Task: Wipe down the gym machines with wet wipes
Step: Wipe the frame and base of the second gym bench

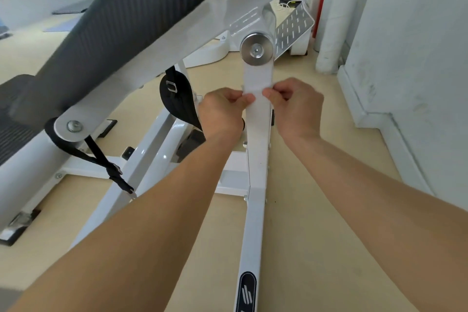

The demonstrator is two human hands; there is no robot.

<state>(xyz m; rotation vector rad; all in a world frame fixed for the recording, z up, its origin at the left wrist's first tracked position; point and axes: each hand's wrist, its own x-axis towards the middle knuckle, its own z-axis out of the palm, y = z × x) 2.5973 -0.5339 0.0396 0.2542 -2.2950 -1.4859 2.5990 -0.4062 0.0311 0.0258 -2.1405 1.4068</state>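
White wet wipe [254,91]: a thin sheet stretched flat across the front of the white painted steel post [257,139] of the gym machine, just below the round polished steel disc [256,50] at the post's top.

Hands: left hand [222,114] is at the post's left edge, thumb and curled fingers pinching the wipe's left end. Right hand [296,109] is at the post's right edge, pinching the right end the same way. Fingertips of both nearly meet across the post face. Both forearms are bare and extended forward, one on each side of the post, knuckles up.

Surroundings, relative to the post:
- Up and left: long grey ribbed pad [121,23] on a white beam, crossing diagonally overhead and covering much of the frame behind it.
- Left, near the left hand: black padded piece with a metal buckle [177,101].
- Far lower left: black webbing strap [106,159] hanging from a pivot.
- Beyond the disc, right: white perforated metal footplate [293,25], tilted.
- Far right: white wall [410,58].
- Below: beige floor [304,235].
- At the post's near end: black oval logo plate [247,291].
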